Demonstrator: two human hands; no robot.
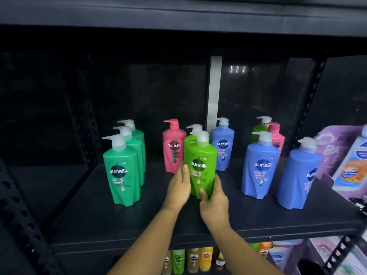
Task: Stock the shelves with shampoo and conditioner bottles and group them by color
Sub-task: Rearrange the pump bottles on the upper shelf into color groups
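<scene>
Both hands are on the lime-green bottle (200, 165) at the centre of the frame; the left hand (179, 187) wraps its left side, thumb on the front; the right hand (214, 203) cups its lower right, thumb across the label; whether its base touches the dark shelf (99, 215) I cannot tell. Just behind it stands a second lime bottle (191, 136), with a pink bottle (174, 147) to its left and a blue bottle (222, 145) to its right; three teal bottles (122, 171) line up at centre left; two more blue bottles (260, 167) stand at centre right, with a pink one and a lime one behind them.
</scene>
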